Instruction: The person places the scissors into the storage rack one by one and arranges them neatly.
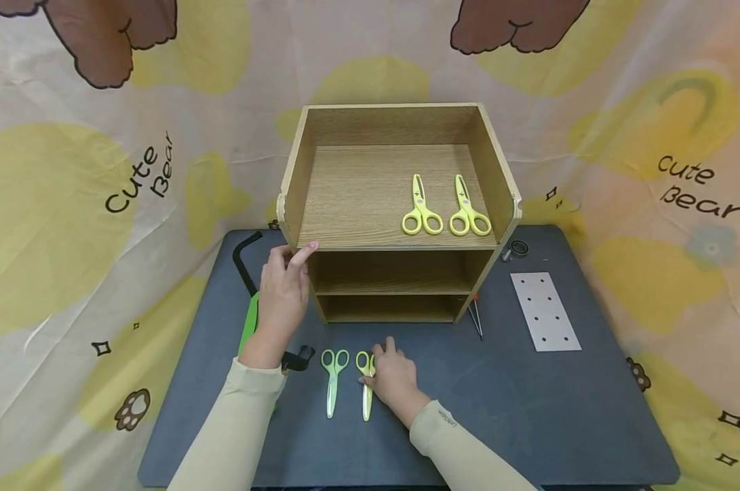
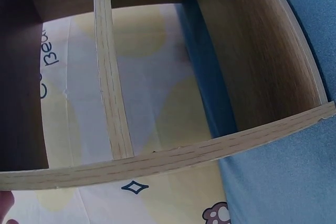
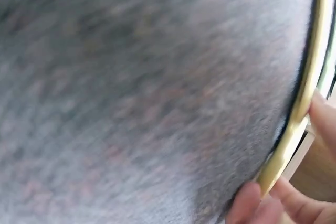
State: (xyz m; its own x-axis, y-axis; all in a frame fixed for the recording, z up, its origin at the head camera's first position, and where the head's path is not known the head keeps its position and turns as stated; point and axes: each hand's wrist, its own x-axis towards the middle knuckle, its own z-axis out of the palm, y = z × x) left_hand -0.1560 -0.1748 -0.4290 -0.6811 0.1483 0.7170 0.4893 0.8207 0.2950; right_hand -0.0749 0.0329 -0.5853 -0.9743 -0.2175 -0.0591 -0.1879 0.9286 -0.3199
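Note:
A small wooden shelf unit point(image 1: 357, 198) stands on the table. My left hand point(image 1: 284, 290) grips the left front edge of its top compartment; in the left wrist view only fingertips point(image 2: 5, 205) show beside the wooden edge. My right hand point(image 1: 395, 378) pinches the handle end of yellow scissors point(image 1: 367, 402) lying on the table, blades toward me. Up close, the thumb and fingers meet the yellow scissors point(image 3: 302, 103) in the right wrist view. Left of them lie pale green scissors point(image 1: 332, 389). Two more yellow scissors point(image 1: 418, 198) lie side by side in the top compartment, at its right.
Behind my left arm lies a tool with a green handle point(image 1: 249, 324) and a black curved bar point(image 1: 242, 262). Right of the shelf are a black roll point(image 1: 519, 248), a thin red-and-metal tool point(image 1: 477, 320) and a white panel with dark dots point(image 1: 544, 310). A printed cloth hangs behind.

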